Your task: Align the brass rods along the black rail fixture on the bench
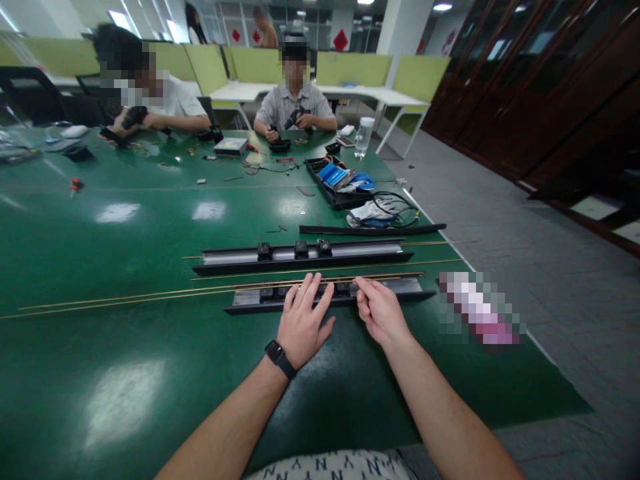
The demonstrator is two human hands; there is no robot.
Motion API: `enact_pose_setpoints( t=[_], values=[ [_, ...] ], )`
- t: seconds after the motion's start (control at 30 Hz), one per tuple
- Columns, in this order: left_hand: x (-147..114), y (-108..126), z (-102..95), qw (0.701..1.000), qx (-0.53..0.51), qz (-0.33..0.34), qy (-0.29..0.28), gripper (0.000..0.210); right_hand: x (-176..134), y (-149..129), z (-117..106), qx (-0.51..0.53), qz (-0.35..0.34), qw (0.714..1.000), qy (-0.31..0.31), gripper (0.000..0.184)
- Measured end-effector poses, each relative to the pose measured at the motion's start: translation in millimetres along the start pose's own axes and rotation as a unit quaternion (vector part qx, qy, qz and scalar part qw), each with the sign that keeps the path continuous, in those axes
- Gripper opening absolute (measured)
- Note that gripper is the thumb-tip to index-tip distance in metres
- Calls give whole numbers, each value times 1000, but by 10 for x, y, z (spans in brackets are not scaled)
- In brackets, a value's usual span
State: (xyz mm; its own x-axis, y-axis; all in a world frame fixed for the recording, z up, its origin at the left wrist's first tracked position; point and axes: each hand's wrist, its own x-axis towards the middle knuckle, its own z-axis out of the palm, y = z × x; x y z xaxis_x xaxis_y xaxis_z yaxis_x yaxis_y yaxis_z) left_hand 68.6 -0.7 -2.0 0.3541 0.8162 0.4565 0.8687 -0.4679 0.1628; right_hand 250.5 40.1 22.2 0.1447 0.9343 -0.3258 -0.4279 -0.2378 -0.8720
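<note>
My left hand (304, 323), with a black watch on its wrist, lies with fingers spread over the nearer long black channel (405, 288). Its fingertips reach the thin brass rods (150, 297) that run lengthwise over this channel and stick out far to the left. To its right, my right hand (383, 310) is closed in a pinch at the rods; the fingers hide how many it grips. Small black blocks (267, 292) sit inside the channel, partly covered by my left hand. Just behind lies a second black channel (227, 259) with three dark blocks in it.
A black strip (370, 230) lies behind the channels. Beyond it are white gloves (373, 213), cables and a black tray (320, 180) with blue items. A bottle (363, 137) stands near the right table edge. Two people sit across the green table (210, 373), holding dark tools.
</note>
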Motion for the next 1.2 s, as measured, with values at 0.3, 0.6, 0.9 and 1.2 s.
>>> enact_pose_setpoints(
  t=[0.3, 0.6, 0.9, 1.2],
  values=[
    [-6, -11, 20, 1000, 2, 0, -1, 67, 0, 1, -13, 4, -1, 1000, 6, 34],
    [-6, -5, 19, 1000, 5, 2, 5, 68, -9, -1, -9, -19, 8, 1000, -11, 38],
    [4, -5, 6, 1000, 6, 4, 6, 66, 15, 5, -27, 8, -5, 1000, 2, 34],
    [2, 0, 10, 1000, 4, 4, 11, 67, 33, 12, -40, 10, -3, 1000, 5, 32]
  ],
)
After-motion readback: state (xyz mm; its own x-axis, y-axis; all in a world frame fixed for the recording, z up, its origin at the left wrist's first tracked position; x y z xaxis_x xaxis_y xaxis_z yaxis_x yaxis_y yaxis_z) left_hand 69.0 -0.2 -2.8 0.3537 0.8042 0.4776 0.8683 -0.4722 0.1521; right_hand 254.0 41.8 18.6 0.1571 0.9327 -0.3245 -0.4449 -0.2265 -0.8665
